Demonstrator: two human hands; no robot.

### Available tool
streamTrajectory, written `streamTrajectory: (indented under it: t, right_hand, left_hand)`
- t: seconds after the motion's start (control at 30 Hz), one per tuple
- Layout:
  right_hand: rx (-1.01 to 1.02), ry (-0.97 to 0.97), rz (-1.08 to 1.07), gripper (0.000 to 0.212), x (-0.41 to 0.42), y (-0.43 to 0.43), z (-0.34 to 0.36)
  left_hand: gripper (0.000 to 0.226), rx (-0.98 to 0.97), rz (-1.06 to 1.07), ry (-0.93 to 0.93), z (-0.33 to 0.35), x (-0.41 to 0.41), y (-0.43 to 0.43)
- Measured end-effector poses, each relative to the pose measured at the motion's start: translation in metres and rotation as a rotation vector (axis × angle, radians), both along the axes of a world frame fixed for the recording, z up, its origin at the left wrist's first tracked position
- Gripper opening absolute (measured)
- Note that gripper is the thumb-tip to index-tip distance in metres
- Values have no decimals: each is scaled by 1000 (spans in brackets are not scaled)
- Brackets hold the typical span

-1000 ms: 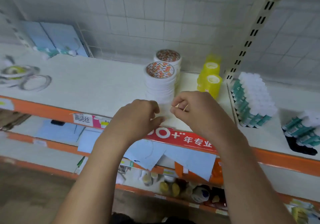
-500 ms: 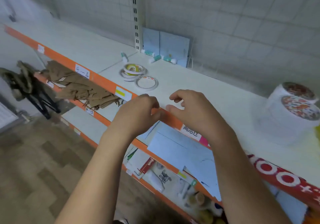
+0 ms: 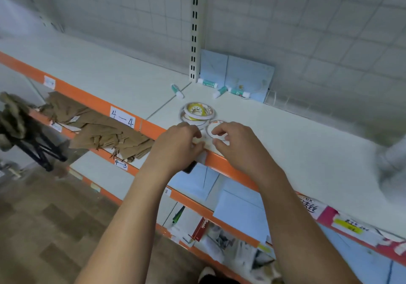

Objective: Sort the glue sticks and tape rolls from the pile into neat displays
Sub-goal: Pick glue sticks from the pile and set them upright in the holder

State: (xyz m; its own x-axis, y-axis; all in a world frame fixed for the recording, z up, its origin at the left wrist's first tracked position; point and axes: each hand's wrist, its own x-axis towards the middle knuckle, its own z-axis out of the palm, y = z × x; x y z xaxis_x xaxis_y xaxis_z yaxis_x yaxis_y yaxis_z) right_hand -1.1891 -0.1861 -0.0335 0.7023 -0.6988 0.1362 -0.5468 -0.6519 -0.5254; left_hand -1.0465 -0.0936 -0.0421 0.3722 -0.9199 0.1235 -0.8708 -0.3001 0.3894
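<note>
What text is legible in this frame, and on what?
"4—4": upper tag, on the top shelf's orange edge.
"4-3": lower tag, on the edge of the shelf below.
Handwritten label, far right: blurred, unreadable.
Tape rolls: print blurred, unreadable.
Red box: lettering too small to read.

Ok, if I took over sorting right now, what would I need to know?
Left hand: curled at the front edge of the shelf; can't tell whether it holds anything.
Right hand: fingers curled over the single tape roll; grip unclear.
Things: loose tape rolls piled just behind the hands; four glue sticks lying scattered at the back by the upright.
Done: no neat display visible here.
Left: stack the tape rolls, line up the glue sticks.
</note>
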Motion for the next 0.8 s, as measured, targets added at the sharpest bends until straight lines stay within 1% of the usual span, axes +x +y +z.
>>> streamTrajectory:
  t: [0.2, 0.3, 0.37, 0.47, 0.57, 0.67, 0.73, 0.8]
  right_hand:
    - [-32, 17, -23, 23, 43, -47, -3]
    - [-36, 30, -36, 21, 64, -64, 0]
    - [-43, 32, -34, 20, 76, -73, 1]
    - [-27, 26, -57, 21, 88, -83, 2]
    - [-4, 24, -96, 22, 101, -91, 1]
    - [3, 25, -150, 23, 117, -98, 0]
    - [2, 35, -188, 23, 128, -102, -2]
    - [14, 43, -231, 23, 140, -105, -4]
  left_hand:
    - [20, -43, -9, 16, -5, 43, -40]
    - [16, -52, 6, 36, -8, 66, -62]
    - [13, -91, 23, 69, -12, 84, -76]
    - [21, -135, -3, 130, -21, 113, -94]
    - [43, -138, -49, 45, -29, 144, -114]
    - [61, -72, -103, -60, -33, 170, -134]
    - [62, -15, -145, -112, -35, 185, -146]
    - [55, 37, -185, -147, -37, 196, -157]
